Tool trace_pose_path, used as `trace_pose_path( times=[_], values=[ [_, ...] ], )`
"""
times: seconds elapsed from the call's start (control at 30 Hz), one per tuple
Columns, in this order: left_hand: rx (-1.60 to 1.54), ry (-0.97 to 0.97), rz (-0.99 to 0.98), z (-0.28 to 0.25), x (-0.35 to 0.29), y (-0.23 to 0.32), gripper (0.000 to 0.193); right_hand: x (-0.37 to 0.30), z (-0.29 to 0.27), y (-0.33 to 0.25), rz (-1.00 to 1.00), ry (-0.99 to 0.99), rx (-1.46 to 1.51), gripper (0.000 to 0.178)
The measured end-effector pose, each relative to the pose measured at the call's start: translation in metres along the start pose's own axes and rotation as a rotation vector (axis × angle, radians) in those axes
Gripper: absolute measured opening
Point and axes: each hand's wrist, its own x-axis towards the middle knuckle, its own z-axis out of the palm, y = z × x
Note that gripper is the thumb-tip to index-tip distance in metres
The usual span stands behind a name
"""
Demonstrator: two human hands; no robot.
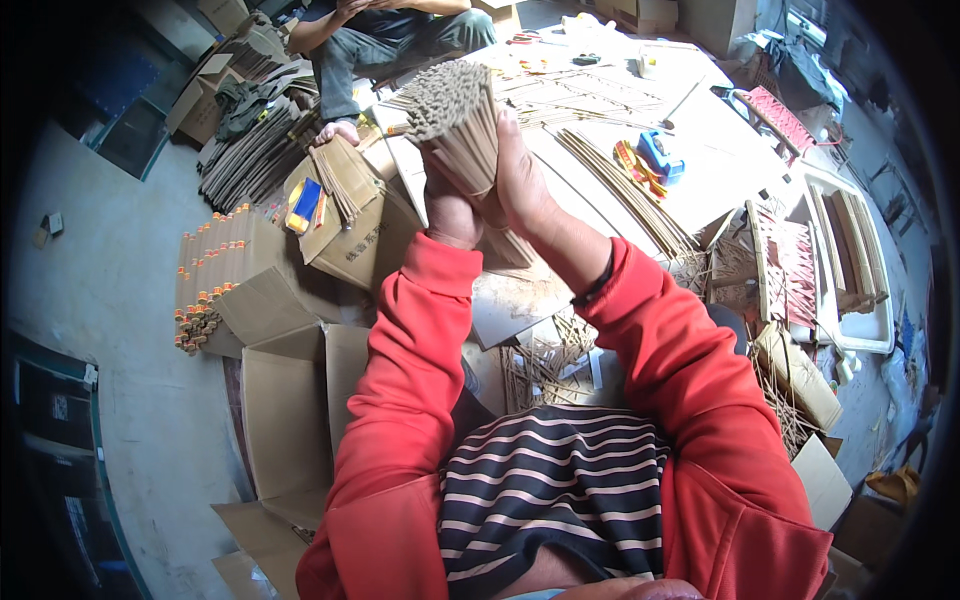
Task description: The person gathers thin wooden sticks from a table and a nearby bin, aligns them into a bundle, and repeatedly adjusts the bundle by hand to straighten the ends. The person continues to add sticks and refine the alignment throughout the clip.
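Both my hands are wrapped round a thick bundle of thin brown incense sticks (462, 125), raised over the near edge of the white table. Its packed stick ends face up and away from me, and a thin band seems to circle it lower down. My left hand (450, 207) grips it from the left and below, partly hidden behind it. On its right side my right hand (524, 180) presses with the thumb pointing up. Further right, a row of loose brown sticks (625, 190) lies on the table.
On the white table (700, 110) are a blue tool (660, 157) and red-and-yellow packs (638, 168). Cardboard boxes (285, 400) stand at my left, beside stacked orange-ended bundles (215, 270). Broken sticks (545, 370) lie before my lap. Another person (385, 50) sits at the far left.
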Motion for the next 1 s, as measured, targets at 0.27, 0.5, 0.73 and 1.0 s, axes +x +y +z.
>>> trace_pose_path(
  times=[0.27,0.5,0.73,1.0],
  values=[
    [0.224,0.094,-0.032,-0.025,-0.011,-0.035,0.057,-0.004,-0.020,0.009,0.359,0.114,0.146,0.062],
    [0.086,0.167,-0.014,-0.022,-0.012,-0.033,0.041,-0.004,-0.012,0.036,0.214,0.024,0.097,0.054],
    [0.059,0.084,-0.114,-0.025,0.005,-0.005,0.043,-0.013,0.005,0.035,-0.072,0.076,-0.150,0.053],
    [0.109,0.014,0.045,-0.006,0.019,0.004,0.059,0.011,-0.002,0.004,-0.010,-0.019,-0.010,0.053]
  ],
)
